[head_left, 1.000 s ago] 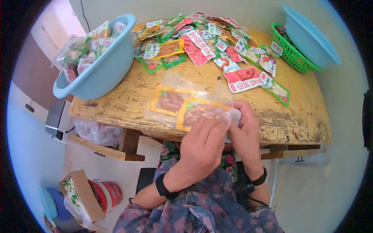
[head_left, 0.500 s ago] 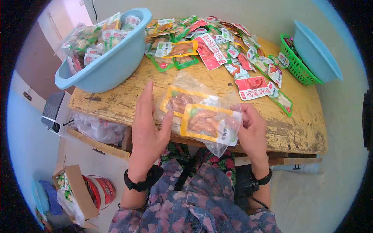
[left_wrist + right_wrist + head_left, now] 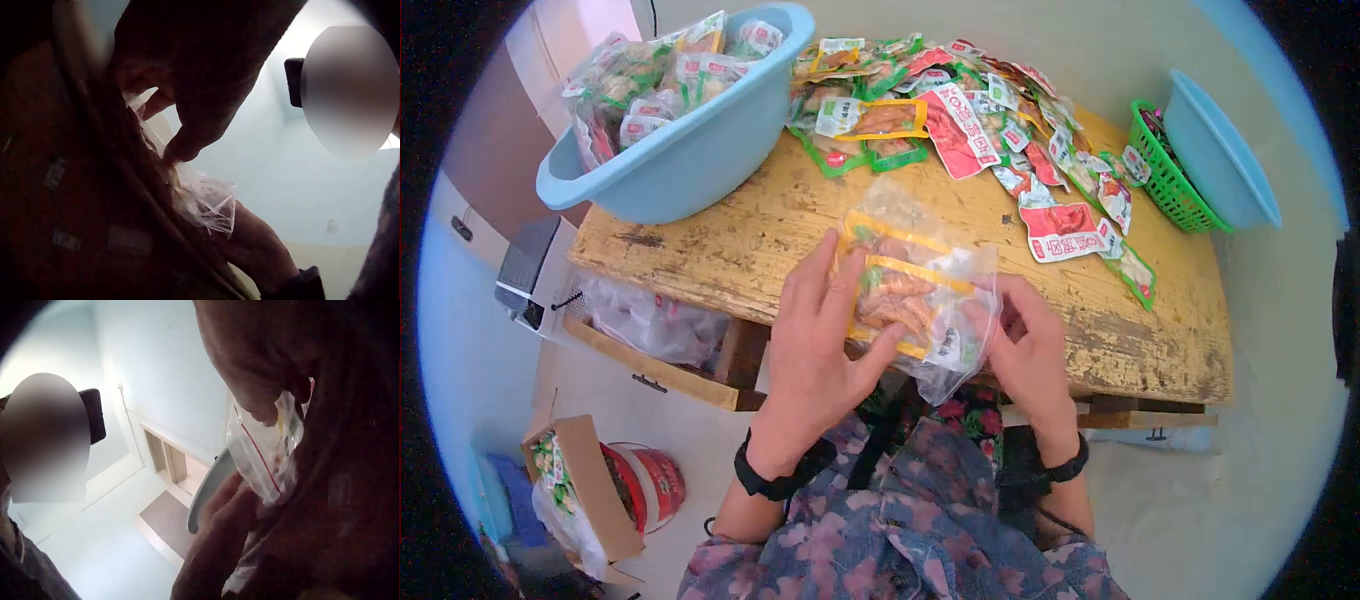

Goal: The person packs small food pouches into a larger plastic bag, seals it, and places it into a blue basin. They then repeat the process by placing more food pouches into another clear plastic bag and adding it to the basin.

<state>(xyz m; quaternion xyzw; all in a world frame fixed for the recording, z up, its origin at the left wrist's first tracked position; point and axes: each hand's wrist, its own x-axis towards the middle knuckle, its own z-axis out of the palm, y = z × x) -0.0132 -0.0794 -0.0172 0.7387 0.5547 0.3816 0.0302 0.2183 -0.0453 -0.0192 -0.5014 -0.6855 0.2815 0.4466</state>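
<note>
In the head view, a clear plastic zip bag [image 3: 965, 345] lies at the front edge of the wooden table with two yellow-bordered snack packets [image 3: 900, 300] inside, one overlapping the other. The packets hold brown food. My left hand [image 3: 825, 335] rests along the bag's left side, fingers extended, thumb on the lower packet. At the other end, my right hand [image 3: 1028, 345] pinches the bag's right edge with curled fingers. The right wrist view shows a red line across the zip bag [image 3: 259, 456] under the right thumb. From the left wrist, crumpled clear plastic [image 3: 209, 200] shows between both hands.
A heap of colourful snack packets [image 3: 960, 120] covers the back of the table [image 3: 730, 240]. To the left stands a blue basin [image 3: 690, 165] full of bagged packets. A green basket [image 3: 1175, 185] and another blue basin [image 3: 1220, 150] are at the right. Below is an open drawer [image 3: 655, 370].
My left hand first worked at the bag's right end beside the right hand, then moved left, and now lies on the bag's left side. The right hand stays at the right edge.
</note>
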